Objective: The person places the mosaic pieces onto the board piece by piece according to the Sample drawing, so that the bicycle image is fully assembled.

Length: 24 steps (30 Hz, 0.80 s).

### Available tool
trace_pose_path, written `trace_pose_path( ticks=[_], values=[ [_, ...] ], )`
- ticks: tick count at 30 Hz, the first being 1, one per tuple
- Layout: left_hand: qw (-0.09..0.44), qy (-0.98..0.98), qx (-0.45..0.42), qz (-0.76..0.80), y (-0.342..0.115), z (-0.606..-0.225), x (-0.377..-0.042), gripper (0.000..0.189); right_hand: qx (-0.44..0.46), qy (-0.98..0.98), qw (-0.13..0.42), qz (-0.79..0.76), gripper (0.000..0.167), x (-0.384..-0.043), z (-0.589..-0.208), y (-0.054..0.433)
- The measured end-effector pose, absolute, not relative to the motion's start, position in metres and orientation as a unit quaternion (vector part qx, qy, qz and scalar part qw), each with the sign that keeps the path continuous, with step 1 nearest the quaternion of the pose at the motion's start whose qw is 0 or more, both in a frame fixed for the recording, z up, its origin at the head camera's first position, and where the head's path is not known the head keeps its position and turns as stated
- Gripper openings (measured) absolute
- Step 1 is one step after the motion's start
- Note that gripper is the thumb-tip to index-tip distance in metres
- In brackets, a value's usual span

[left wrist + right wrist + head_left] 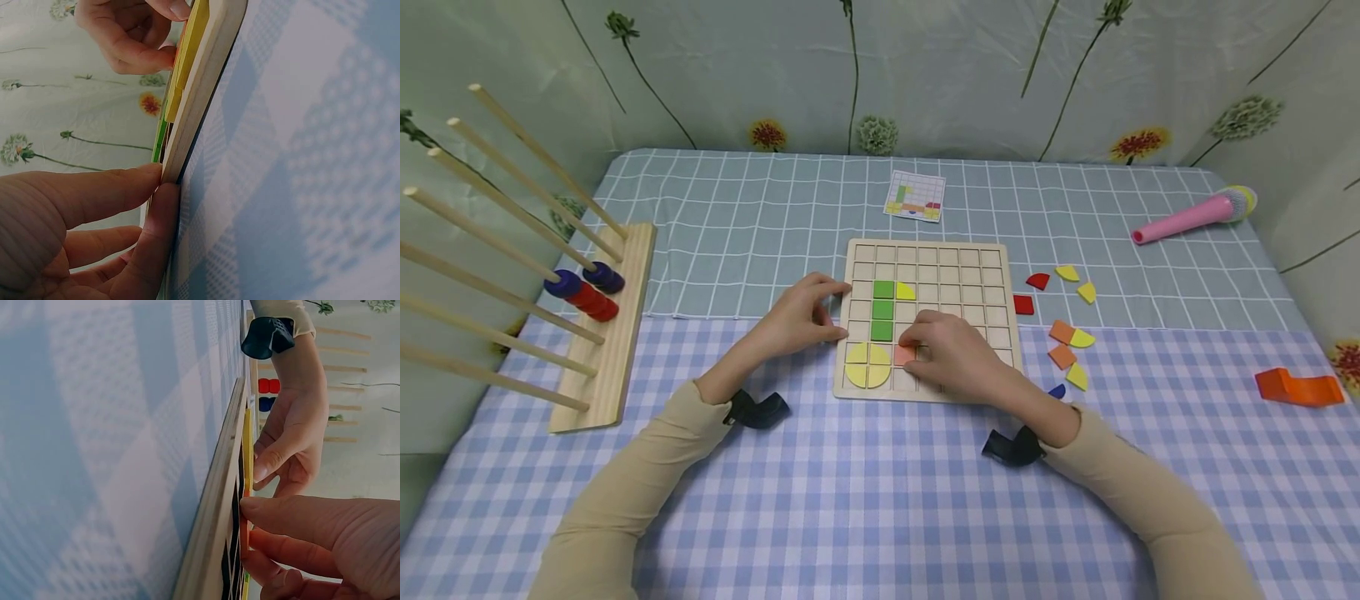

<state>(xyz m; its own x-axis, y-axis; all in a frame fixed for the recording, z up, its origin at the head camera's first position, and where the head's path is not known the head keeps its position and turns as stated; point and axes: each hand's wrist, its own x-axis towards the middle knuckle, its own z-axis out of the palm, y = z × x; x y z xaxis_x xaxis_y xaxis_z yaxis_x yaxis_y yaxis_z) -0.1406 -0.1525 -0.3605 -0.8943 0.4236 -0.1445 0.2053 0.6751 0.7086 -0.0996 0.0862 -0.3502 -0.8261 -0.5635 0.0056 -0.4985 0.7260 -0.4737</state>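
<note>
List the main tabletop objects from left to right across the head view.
Pale wooden peg rack, light wooden grid board, flat red square tile, two loose orange square tiles, pink toy microphone with a yellow-tipped head, orange curved block.

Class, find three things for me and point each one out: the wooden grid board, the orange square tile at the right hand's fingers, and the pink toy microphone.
Wooden grid board (928, 272): head view, bare cell.
Orange square tile (902, 355): head view, top face.
Pink toy microphone (1183, 221): head view, handle.

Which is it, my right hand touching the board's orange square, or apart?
Touching. The right wrist view shows the right hand pinching the orange square, no gap visible.
</note>
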Motion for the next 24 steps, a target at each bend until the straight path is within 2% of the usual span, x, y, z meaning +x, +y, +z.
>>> trace_pose_path(
  ticks=[13,24],
  values=[
    [0.148,0.903,0.180,0.360,-0.152,-0.362,-0.142,0.065,-0.269,0.931,0.043,-0.243,0.021,-0.096,-0.342,0.093],
    [0.150,0.902,0.177,0.365,-0.154,-0.362,-0.141,0.065,-0.242,0.937,0.015,-0.252,0.019,-0.095,-0.340,0.127]
  ],
)
